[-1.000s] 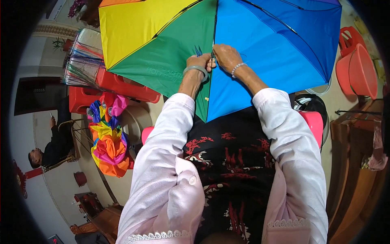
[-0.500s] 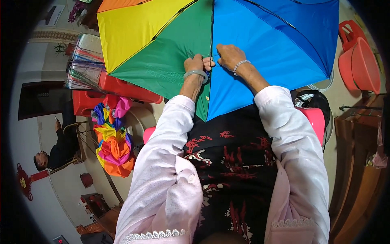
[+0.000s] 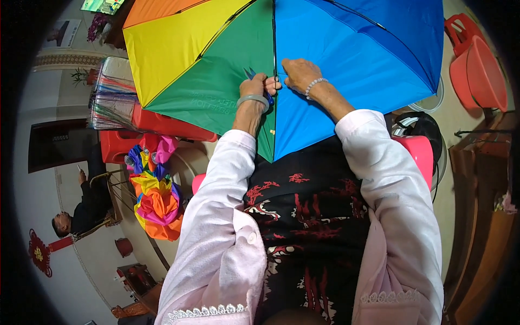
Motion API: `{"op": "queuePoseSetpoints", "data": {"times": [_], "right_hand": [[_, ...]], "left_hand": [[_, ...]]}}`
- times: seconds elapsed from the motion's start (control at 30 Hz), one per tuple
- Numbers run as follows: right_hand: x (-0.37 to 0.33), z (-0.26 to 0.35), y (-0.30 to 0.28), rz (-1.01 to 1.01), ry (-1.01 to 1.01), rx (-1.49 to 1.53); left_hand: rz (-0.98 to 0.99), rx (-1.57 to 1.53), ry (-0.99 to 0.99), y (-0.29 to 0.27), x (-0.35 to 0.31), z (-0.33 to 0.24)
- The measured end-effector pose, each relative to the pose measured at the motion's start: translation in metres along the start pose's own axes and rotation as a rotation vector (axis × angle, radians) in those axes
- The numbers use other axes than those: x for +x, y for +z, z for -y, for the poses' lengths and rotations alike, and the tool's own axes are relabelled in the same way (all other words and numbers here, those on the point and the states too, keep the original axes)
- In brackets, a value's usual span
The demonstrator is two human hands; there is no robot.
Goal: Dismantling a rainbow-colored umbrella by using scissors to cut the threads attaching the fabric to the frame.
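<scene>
An open umbrella (image 3: 336,59) with orange, yellow, green and blue panels spreads before me, its ribs facing me. Against the green panel, my left hand (image 3: 254,89) is closed around small scissors (image 3: 249,72). Dark blade tips stick out above its knuckles, and a blue handle part shows by the wrist. Its fingertips reach the black rib (image 3: 274,49) between the green and blue panels. My right hand (image 3: 302,75) is closed in a pinch just right of that rib, over the blue panel. Whatever its fingertips hold is too small to make out.
Crumpled multicoloured fabric (image 3: 157,197) hangs at the left, below a red stool (image 3: 173,125). Bundles of thin rods (image 3: 112,92) lie beside it. Far left, a person (image 3: 89,203) sits in a chair. A red basin (image 3: 479,76) and wooden furniture (image 3: 471,216) stand at the right.
The umbrella and both hands have shifted slightly left in the view. My right hand stays pinched by the rib. More of the scissors shows in my left hand.
</scene>
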State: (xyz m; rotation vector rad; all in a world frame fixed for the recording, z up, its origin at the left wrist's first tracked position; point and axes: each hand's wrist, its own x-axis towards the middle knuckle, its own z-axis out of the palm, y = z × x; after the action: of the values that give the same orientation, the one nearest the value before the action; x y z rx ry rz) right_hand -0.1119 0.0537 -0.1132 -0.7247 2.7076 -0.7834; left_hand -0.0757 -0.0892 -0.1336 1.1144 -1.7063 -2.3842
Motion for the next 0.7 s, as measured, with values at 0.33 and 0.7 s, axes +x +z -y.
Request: {"op": "queuePoseSetpoints", "data": {"times": [0.33, 0.7], "right_hand": [[0.006, -0.016, 0.012, -0.098, -0.067, 0.146], [0.028, -0.025, 0.015, -0.013, -0.123, 0.014]], "left_hand": [[0.178, 0.119, -0.050, -0.009, 0.001, -0.001], [0.275, 0.102, -0.072, -0.008, 0.003, -0.007]]}}
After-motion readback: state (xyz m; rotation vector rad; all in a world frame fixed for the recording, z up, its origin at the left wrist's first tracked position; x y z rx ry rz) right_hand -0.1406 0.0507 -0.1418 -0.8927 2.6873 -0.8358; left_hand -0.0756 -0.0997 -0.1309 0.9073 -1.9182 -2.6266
